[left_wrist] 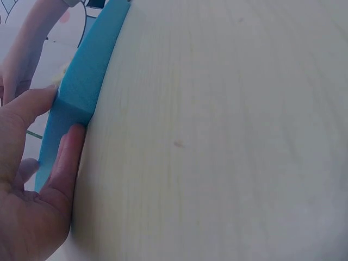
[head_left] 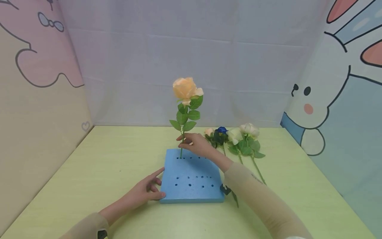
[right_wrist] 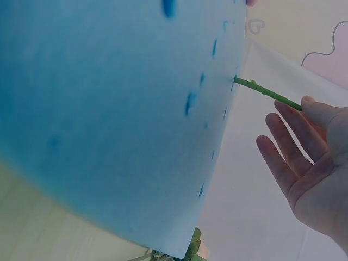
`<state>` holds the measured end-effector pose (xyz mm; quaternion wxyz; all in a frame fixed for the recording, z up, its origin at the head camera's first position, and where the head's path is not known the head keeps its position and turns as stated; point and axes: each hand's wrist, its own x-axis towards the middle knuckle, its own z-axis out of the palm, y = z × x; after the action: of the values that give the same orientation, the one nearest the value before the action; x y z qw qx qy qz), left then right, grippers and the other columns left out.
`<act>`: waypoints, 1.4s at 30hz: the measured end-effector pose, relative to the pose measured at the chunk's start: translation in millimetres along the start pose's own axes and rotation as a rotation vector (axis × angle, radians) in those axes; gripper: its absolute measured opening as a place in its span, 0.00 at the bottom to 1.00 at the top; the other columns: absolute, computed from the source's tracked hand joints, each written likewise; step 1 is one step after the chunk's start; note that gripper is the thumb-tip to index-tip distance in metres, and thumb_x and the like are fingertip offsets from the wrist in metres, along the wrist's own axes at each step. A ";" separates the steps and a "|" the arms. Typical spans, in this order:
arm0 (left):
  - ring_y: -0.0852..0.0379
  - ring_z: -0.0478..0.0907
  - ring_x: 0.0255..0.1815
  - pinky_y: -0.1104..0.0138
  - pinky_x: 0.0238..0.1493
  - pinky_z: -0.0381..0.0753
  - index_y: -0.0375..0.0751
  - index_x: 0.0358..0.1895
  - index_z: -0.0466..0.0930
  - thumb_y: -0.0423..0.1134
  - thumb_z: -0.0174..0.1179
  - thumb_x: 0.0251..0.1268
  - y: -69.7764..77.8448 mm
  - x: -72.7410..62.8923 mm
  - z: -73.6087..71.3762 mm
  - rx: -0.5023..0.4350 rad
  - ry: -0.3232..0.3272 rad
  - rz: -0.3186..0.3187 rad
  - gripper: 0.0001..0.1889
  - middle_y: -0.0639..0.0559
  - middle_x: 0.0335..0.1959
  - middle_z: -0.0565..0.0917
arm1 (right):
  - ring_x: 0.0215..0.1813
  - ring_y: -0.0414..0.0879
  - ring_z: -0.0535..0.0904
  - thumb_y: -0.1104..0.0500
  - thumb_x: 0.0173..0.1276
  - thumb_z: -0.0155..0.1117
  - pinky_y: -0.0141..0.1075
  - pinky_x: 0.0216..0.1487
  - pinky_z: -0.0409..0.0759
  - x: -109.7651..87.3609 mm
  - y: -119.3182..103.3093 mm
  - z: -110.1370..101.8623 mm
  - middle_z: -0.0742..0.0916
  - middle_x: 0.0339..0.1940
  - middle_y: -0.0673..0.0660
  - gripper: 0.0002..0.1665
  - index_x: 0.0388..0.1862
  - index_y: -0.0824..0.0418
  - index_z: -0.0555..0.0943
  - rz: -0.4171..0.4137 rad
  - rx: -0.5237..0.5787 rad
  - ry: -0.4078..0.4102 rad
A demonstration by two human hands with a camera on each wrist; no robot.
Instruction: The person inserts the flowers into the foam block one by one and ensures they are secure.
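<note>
My right hand (head_left: 195,144) pinches the green stem of a peach rose (head_left: 185,89) between thumb and index finger, its other fingers spread in the right wrist view. The rose stands upright, its stem's lower end (right_wrist: 261,88) at a hole in the back row of a blue foam board (head_left: 192,168); how deep it sits cannot be told. My left hand (head_left: 149,187) rests against the board's left side. Its thumb touches the near left corner and its index finger reaches along the edge; in the left wrist view the fingers (left_wrist: 68,157) press the side wall.
Right of the board lie several flowers: a small peach one (head_left: 209,131), a dark blue rose (head_left: 222,130), a pale green-white rose (head_left: 234,135) and a whitish one (head_left: 250,130). Their stems run toward the right forearm, which hides part of them. A curtain (head_left: 191,59) hangs behind the table.
</note>
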<state>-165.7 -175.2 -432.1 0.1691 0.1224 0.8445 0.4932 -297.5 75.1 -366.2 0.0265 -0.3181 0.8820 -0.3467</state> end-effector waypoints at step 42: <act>0.58 0.79 0.41 0.71 0.38 0.75 0.55 0.79 0.52 0.49 0.71 0.58 -6.9 3.0 -0.7 -0.003 0.002 0.004 0.48 0.43 0.55 0.76 | 0.62 0.55 0.80 0.55 0.73 0.62 0.52 0.62 0.78 -48.7 -2.3 -39.6 0.83 0.61 0.60 0.23 0.65 0.58 0.76 -0.024 -0.035 0.077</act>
<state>-169.0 -178.0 -438.3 0.1673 0.1231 0.8438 0.4949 -268.1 125.6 -343.2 -0.0170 -0.3157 0.8843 -0.3436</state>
